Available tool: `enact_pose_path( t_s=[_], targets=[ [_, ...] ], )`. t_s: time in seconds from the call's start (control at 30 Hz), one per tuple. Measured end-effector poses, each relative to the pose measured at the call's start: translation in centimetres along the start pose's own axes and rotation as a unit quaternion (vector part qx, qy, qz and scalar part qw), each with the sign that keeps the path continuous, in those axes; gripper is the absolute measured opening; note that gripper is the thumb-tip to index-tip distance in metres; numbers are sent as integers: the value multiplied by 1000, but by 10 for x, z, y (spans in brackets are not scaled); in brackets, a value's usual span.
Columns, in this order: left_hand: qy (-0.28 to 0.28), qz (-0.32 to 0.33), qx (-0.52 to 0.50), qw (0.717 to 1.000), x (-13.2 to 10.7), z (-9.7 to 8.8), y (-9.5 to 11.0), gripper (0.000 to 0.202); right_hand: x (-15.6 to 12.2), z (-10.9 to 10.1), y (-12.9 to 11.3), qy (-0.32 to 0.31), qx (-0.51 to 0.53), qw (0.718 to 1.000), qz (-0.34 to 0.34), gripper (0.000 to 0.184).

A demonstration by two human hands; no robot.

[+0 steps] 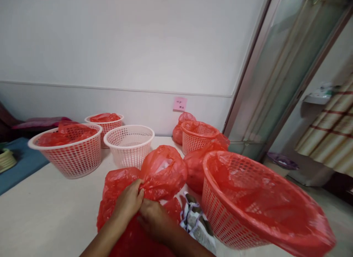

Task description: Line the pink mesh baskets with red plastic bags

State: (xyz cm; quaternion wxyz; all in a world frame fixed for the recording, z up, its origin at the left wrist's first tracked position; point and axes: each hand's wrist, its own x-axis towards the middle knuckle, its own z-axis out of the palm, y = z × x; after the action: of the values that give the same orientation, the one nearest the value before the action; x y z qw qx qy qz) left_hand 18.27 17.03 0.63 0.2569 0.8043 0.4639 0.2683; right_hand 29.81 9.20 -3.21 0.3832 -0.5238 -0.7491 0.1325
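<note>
My left hand [131, 198] and my right hand [154, 214] meet at the gathered plastic of a red plastic bag [117, 183], near the front of the white table. Both hands are closed on the bag, with their fingers close together. Just beyond them bulges a filled red bag [164, 168] with something pale inside; whether it is part of the same bag I cannot tell. Right of my hands lies a patterned grey and white cloth [197, 220]. Beside it stands a large basket [228, 220] lined with red plastic, its rim covered.
An unlined white basket [129, 144] stands behind the bags. To the left are two white baskets, one large [79, 157] and one smaller [110, 126], holding red plastic. A red-lined basket [193, 141] sits at the back right beside filled red bags [179, 131]. A pink note [179, 104] is on the wall.
</note>
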Motion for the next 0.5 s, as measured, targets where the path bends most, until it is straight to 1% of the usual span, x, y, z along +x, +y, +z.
enact_pose_path(
  t_s=[0.03,0.07,0.1,0.13,0.17,0.2,0.23,0.27,0.3,0.33,0.37,0.43,0.47,0.5],
  targets=[
    [5,11,-6,1000,2,-1,-4,24,3,-11,6,32,-2,999,16,22],
    [16,20,-13,1000,3,-3,-7,21,8,-23,12,81,-8,996,40,22],
    [32,24,-20,999,2,-5,-9,19,14,-37,18,148,-18,986,75,23],
    [51,23,-29,998,1,-7,-10,18,22,-51,23,222,-42,968,108,24],
    [69,20,-39,997,0,-9,-9,17,30,-64,29,271,-76,951,128,29],
    [86,16,-52,995,-2,-10,-8,17,38,-75,35,298,-114,936,148,37],
    [101,11,-66,993,-3,-11,-6,18,46,-83,41,308,-139,925,174,47],
    [113,7,-80,990,-5,-11,-4,18,53,-87,49,307,-139,920,201,56],
    [122,4,-95,988,-6,-11,-1,19,58,-89,57,300,-117,919,228,61],
    [128,2,-110,986,-6,-11,1,20,63,-87,66,289,-79,921,250,59],
    [134,-1,-124,983,-6,-11,3,22,67,-84,75,277,-34,923,265,50],
    [144,-7,-151,978,-6,-14,6,24,71,-77,90,266,40,923,274,20],
    [150,-13,-165,975,-6,-16,7,25,72,-75,96,270,61,922,270,7],
    [154,-21,-177,972,-5,-18,7,26,73,-74,99,282,77,920,261,5]
  ],
)
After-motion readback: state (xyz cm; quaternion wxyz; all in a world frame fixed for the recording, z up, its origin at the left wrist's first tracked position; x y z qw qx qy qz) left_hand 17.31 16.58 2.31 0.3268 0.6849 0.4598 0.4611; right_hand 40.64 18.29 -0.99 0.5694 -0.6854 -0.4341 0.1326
